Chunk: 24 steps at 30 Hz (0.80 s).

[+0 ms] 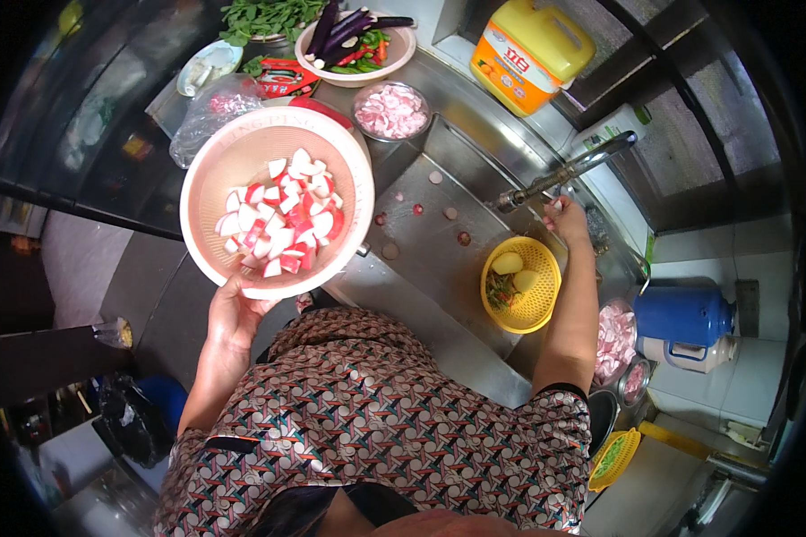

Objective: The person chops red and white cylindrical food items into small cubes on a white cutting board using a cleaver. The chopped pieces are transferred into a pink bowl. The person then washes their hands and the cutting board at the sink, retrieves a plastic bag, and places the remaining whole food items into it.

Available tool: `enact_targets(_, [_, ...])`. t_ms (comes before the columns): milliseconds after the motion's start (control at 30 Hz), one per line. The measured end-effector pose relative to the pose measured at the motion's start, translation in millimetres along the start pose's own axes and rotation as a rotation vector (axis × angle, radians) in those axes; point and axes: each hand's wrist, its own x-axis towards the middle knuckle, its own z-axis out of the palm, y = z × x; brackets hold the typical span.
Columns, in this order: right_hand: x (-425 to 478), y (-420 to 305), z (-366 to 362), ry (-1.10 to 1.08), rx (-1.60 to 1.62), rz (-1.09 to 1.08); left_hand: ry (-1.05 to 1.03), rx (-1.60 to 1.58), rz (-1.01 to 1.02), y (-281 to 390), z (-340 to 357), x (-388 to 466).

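My left hand [236, 314] grips the near rim of a pale pink plastic basket [205, 168], which holds cut red-skinned radish pieces [279, 221]. My right hand [567, 218] is at the base of the metal faucet [557, 178], above the far side of the steel sink [436, 268]; its fingers are curled at the tap handle, which they mostly hide. Beneath my right forearm, a yellow colander [552, 268] in the sink holds two peeled potatoes [516, 270] and some trimmings. Round slices and scraps [450, 213] lie on the sink floor. No water stream can be made out.
Beyond the sink stand a bowl of sliced meat [391, 111], a basket of eggplants and peppers [399, 57], and a yellow detergent jug [530, 57]. Another meat bowl [614, 342] and a blue thermos [682, 315] stand to the right. A plastic bag [195, 127] lies behind the pink basket.
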Motion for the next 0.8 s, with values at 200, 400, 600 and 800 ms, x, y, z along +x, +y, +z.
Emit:
enact_targets(200, [-12.1,7.4,26.4,0.161,-0.054,-0.198,-0.003,0.068,-0.001,-1.5,-0.7,-1.9])
enact_targets(400, [-61.8,16.0,60.0,-0.115,0.140,-0.028,-0.210,-0.318,-0.082,-19.4,-22.7,2.5])
enact_targets(600, [-102.3,-41.2,80.5,-0.234,-0.128,-0.205,-0.302,-0.101,-0.204,-38.8,-7.2,19.3])
enact_targets(800, [-173.1,-194.7,91.4,0.065,0.011,-0.512,-0.264,0.119,-0.214,-39.4,23.1,2.1])
